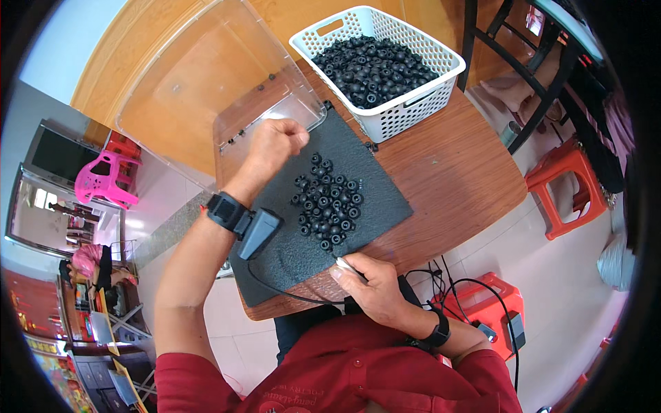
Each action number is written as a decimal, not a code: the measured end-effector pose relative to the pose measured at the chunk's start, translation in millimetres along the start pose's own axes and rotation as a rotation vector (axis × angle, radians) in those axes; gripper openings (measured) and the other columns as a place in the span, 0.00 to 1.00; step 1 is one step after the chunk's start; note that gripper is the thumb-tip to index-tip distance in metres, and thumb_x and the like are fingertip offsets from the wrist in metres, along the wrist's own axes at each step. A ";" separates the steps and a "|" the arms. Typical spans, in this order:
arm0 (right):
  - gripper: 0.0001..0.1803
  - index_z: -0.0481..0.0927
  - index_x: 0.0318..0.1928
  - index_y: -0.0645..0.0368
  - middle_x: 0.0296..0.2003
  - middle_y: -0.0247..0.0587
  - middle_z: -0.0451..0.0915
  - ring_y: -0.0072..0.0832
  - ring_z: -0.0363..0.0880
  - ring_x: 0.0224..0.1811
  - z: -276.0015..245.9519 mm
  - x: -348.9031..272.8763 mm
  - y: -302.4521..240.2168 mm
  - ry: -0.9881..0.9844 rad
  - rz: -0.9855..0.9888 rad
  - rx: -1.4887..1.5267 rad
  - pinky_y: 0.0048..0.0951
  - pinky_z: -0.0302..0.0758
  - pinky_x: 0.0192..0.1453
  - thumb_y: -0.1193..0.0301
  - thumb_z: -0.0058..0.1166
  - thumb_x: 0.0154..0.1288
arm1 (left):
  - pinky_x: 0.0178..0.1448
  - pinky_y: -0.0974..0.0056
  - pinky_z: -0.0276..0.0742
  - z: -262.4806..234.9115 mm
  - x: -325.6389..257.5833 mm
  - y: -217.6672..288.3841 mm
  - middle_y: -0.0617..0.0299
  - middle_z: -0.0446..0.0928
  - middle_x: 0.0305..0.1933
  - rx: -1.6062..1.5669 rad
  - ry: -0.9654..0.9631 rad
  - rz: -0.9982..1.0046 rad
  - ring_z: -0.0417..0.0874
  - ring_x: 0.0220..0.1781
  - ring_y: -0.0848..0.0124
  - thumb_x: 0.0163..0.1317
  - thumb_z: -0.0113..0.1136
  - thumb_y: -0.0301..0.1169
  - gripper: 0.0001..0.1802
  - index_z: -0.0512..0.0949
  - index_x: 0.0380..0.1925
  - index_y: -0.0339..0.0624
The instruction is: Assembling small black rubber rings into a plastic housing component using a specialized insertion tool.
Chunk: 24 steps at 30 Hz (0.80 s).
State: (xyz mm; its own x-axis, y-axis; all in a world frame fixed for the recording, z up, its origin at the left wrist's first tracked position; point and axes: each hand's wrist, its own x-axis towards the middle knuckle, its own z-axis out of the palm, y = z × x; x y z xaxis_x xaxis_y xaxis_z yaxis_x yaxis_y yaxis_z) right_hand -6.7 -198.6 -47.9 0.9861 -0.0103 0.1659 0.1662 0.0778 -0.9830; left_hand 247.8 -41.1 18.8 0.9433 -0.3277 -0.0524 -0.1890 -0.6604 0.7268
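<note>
Just up and left of the middle of the frame, the left hand [279,141] has its fingers curled in; I can't tell if it holds anything. It is near the edge of a big clear box [165,103] at the upper left. Low in the middle, the right hand [375,288] pinches a small white thing [343,263]. Between the hands, a pile of round black beads [327,203] sits on a dark mat [375,199]. More black beads [372,65] fill a white basket [412,114] at the upper right.
</note>
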 end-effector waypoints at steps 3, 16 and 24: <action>0.10 0.79 0.37 0.66 0.25 0.46 0.77 0.29 0.74 0.25 -1.1 0.7 -4.4 -0.011 0.013 -0.005 0.32 0.71 0.32 0.70 0.62 0.69 | 0.36 0.60 0.78 16.9 1.5 -5.3 0.55 0.84 0.28 0.205 0.012 -0.026 0.84 0.30 0.65 0.60 0.71 0.36 0.13 0.84 0.30 0.34; 0.11 0.80 0.41 0.67 0.27 0.47 0.78 0.30 0.76 0.27 -3.9 0.2 -8.3 -0.035 0.039 -0.024 0.32 0.73 0.33 0.70 0.61 0.70 | 0.20 0.67 0.71 18.7 13.8 -13.6 0.61 0.80 0.21 0.032 -0.161 -0.226 0.79 0.19 0.73 0.50 0.74 0.27 0.08 0.83 0.26 0.36; 0.10 0.80 0.40 0.67 0.26 0.46 0.78 0.26 0.75 0.27 -2.4 -0.1 -4.6 -0.020 0.015 -0.015 0.31 0.73 0.33 0.70 0.60 0.70 | 0.23 0.70 0.77 -13.4 -15.4 -27.4 0.60 0.83 0.31 -0.437 -0.115 -0.234 0.81 0.22 0.76 0.57 0.68 0.25 0.09 0.83 0.36 0.33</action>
State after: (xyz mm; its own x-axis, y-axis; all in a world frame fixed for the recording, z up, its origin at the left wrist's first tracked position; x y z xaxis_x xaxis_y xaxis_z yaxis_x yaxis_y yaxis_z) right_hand -7.5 -201.3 -43.6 0.9883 0.0104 0.1523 0.1514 0.0629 -0.9865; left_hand 242.1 -8.9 8.9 0.9058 -0.2934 -0.3058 0.1790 -0.3891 0.9036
